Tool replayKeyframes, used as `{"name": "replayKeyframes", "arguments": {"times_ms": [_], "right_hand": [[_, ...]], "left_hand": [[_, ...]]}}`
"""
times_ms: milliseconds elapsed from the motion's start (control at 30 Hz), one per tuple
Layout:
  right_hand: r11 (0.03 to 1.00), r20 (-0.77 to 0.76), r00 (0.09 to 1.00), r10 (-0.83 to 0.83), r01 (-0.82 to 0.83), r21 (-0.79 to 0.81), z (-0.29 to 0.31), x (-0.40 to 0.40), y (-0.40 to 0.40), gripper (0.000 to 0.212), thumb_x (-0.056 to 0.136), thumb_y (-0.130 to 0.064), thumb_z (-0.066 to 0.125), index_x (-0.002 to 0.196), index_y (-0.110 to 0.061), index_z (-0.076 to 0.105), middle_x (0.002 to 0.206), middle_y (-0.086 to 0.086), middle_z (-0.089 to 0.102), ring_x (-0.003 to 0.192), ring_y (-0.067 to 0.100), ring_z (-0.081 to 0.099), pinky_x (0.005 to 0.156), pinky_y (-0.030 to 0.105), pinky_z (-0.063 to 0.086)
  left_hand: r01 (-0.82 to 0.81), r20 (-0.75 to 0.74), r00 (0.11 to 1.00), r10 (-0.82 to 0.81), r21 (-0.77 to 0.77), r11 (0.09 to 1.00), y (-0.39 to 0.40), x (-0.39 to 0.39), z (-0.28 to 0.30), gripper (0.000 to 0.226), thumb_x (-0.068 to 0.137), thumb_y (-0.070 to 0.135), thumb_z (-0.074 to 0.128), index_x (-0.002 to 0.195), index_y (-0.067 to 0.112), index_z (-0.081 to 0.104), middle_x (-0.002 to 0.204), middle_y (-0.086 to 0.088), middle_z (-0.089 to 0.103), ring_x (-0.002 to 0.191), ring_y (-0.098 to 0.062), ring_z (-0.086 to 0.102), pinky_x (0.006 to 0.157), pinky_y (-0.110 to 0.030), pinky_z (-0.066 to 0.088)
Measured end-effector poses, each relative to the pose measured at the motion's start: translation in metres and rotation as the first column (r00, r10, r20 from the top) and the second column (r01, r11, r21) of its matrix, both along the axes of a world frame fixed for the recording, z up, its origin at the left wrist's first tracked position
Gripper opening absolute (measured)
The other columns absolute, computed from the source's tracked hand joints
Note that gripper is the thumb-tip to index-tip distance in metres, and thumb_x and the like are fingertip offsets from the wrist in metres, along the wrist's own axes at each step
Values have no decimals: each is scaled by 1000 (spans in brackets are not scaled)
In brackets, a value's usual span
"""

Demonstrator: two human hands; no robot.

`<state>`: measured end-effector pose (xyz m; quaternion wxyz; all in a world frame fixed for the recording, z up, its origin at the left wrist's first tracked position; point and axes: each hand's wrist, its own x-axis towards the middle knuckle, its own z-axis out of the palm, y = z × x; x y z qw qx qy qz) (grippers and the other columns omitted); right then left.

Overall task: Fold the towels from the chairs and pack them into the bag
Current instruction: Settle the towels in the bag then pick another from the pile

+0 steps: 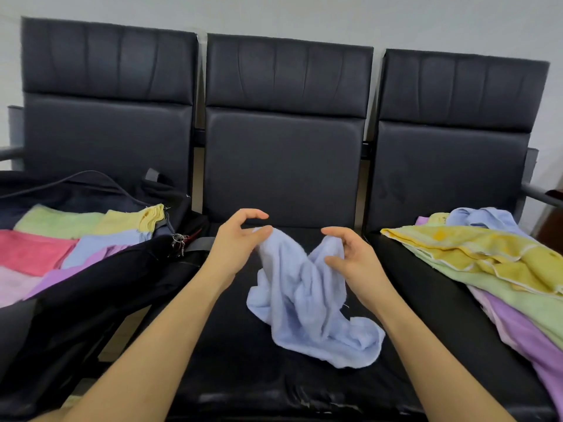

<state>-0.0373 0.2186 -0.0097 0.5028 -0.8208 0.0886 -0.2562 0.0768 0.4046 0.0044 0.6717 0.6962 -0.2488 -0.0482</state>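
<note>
A crumpled light blue towel (307,303) hangs over the middle chair seat (231,354), its lower end lying on the seat. My left hand (240,239) pinches one upper corner and my right hand (347,254) pinches the other, a short way apart. On the left chair an open black bag (100,281) holds folded towels: green (58,222), yellow (128,220), pink (30,251), blue (103,243) and purple (76,271). On the right chair lies a loose pile of towels (493,269): yellow, green, purple and light blue.
Three black padded chairs stand in a row against a pale wall, with metal armrests (539,193) at both ends. A key ring (178,242) hangs on the bag near my left wrist. A dark wooden piece (553,214) shows at the far right.
</note>
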Motion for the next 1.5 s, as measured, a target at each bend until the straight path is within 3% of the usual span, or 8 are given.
{"name": "replayKeyframes", "arguments": {"times_ms": [133, 400, 567, 833, 1000, 1133, 1267, 1500], "right_hand": [[980, 19, 993, -115, 117, -163, 11, -8, 0, 37, 85, 2, 62, 118, -14, 62, 121, 1, 62, 112, 15, 56, 99, 36, 47], [935, 96, 948, -303, 316, -160, 23, -25, 4, 14, 92, -9, 59, 97, -12, 72, 94, 2, 68, 88, 13, 60, 69, 10, 41], [922, 187, 904, -383, 365, 126, 42, -27, 12, 12, 90, -12, 63, 93, -21, 71, 88, -6, 68, 85, 4, 61, 69, 14, 43], [834, 246, 822, -514, 412, 366, 97, -21, 14, 16, 87, -8, 63, 96, -17, 72, 99, 6, 70, 96, 18, 64, 91, 34, 51], [845, 349, 812, -468, 296, 446, 136, -23, 11, 36, 87, 2, 60, 118, -15, 64, 102, 4, 65, 99, 16, 60, 90, 29, 48], [850, 418, 803, -425, 194, 490, 161, -26, 8, 55, 87, 8, 57, 137, -13, 48, 113, -2, 59, 105, 10, 53, 89, 21, 42], [881, 403, 800, -444, 309, 357, 168, -28, 3, 40, 90, -1, 59, 128, -12, 57, 113, 0, 61, 104, 12, 55, 89, 25, 44], [888, 419, 784, -458, 424, 177, 149, -29, 0, 12, 94, -13, 53, 95, -16, 65, 80, -5, 63, 80, 11, 58, 66, 19, 43]], "left_hand": [[-17, 37, 999, 16, 19, 1000, 11, -1, 7, 19, 87, 4, 63, 88, 21, 72, 89, 13, 70, 79, 6, 63, 70, -10, 49], [-33, 118, 993, 24, 78, 996, 30, -5, 16, 32, 86, 0, 64, 100, 28, 70, 104, 13, 68, 94, -2, 62, 85, -20, 48], [-184, 268, 955, 129, 192, 964, 35, 3, 32, 26, 87, 4, 64, 110, 16, 70, 107, 1, 66, 99, -11, 60, 84, -21, 48], [-257, 167, 954, 249, 27, 966, 27, 12, 87, 21, 85, 2, 63, 100, 13, 73, 106, -5, 67, 107, -18, 59, 95, -32, 47], [-283, 92, 951, 296, -129, 950, 24, 16, 118, 37, 82, -9, 49, 87, 19, 73, 99, -5, 69, 106, -24, 62, 80, -25, 47], [-293, 66, 949, 309, -179, 939, 25, 12, 140, 40, 89, -6, 45, 113, 14, 69, 118, -9, 65, 104, -21, 59, 77, -22, 47], [-238, 126, 960, 250, -104, 966, 30, 16, 150, 55, 89, -9, 39, 134, 18, 54, 140, -5, 49, 118, -26, 53, 70, -19, 49], [-337, 258, 911, 322, 16, 941, 40, 18, 134, 31, 95, 19, 53, 123, 23, 64, 126, -1, 63, 117, -21, 56, 103, -39, 43]]}}
